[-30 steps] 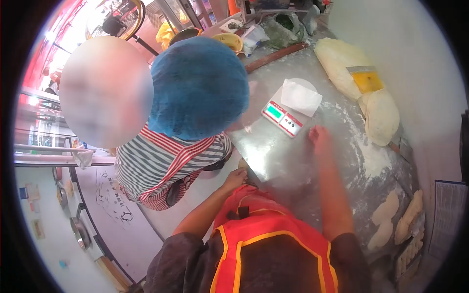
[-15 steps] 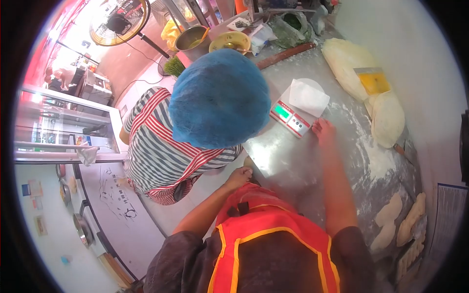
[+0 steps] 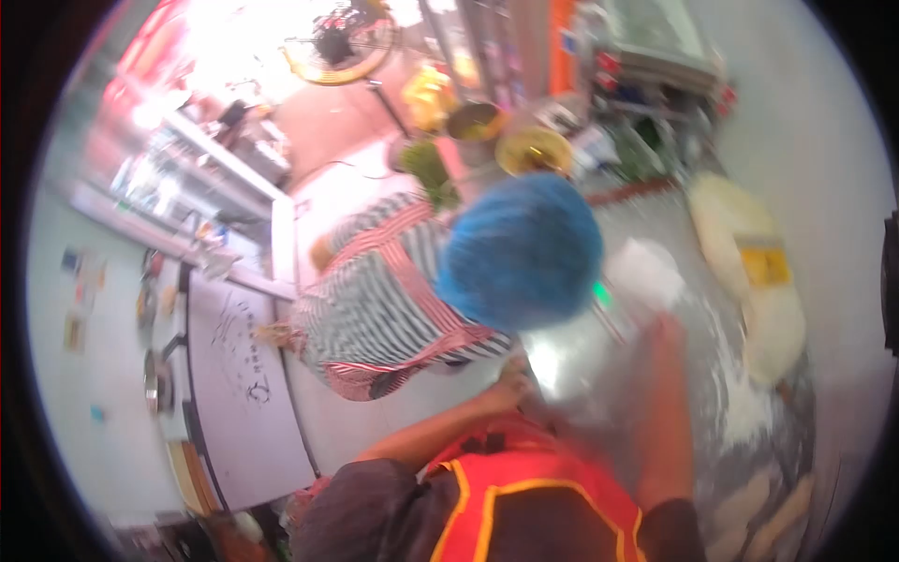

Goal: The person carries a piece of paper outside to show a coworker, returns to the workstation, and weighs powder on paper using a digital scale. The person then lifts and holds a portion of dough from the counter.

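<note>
My left hand (image 3: 508,389) is at the near left edge of the metal table (image 3: 585,375), beside the red apron (image 3: 543,468); it is blurred and its grip cannot be made out. On the table, my right hand (image 3: 663,332) rests just below a white sheet (image 3: 646,272) that lies on the kitchen scale (image 3: 609,314). Motion smears its fingers. The scale's green display shows beside the blue hair cap (image 3: 523,251) of a person in a striped shirt, who leans over the table's left side and hides part of the scale.
Large pale dough (image 3: 773,328) with a yellow-handled scraper (image 3: 765,266) lies along the right wall, with flour and flat dough pieces nearer. A rolling pin (image 3: 632,192), bowls (image 3: 534,152) and bags stand at the back. A fan (image 3: 342,47) is at the back left.
The view has swung, so the scene sits lower and further right. The co-worker's capped head now covers part of the scale. My right hand remains near the scale, my left near the table edge.
</note>
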`<state>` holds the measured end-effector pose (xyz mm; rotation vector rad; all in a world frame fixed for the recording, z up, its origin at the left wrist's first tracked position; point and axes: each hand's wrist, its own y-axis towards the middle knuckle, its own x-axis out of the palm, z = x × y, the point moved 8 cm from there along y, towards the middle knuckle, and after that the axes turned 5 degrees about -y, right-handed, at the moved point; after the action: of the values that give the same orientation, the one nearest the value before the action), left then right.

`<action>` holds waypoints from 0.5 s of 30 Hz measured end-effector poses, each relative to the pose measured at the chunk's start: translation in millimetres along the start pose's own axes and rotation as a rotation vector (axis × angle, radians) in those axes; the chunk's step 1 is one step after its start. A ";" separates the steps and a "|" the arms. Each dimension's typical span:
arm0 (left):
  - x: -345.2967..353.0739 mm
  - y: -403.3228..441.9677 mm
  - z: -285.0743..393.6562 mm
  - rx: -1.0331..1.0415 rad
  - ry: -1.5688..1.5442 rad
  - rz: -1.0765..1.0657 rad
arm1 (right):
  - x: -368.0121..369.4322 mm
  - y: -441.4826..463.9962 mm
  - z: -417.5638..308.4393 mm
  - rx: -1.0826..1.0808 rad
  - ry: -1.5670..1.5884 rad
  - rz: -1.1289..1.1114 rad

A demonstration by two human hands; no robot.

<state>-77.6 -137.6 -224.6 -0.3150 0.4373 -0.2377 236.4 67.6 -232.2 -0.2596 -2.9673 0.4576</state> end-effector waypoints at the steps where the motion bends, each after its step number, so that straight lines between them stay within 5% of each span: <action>1: -2.4 2.5 15.5 0.050 0.108 0.018 | -2.7 9.7 1.9 -0.077 -0.110 0.004; 3: -13.4 3.4 45.8 0.111 0.319 0.037 | -11.2 17.8 5.1 -0.178 -0.228 0.030; 7: -18.5 -4.6 69.2 0.139 0.537 0.016 | -0.7 -3.6 -9.7 0.225 0.091 0.112; 11: 3.4 3.4 37.8 0.373 0.356 0.105 | -2.2 2.7 -8.2 0.191 0.092 0.073; 15: 11.2 3.3 61.7 0.365 0.208 -0.077 | -0.6 -5.4 -13.5 0.189 0.102 0.094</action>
<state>-39.5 -122.6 -176.9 0.0522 0.5765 -0.4214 238.2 66.2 -217.8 -0.3906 -2.7969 0.7090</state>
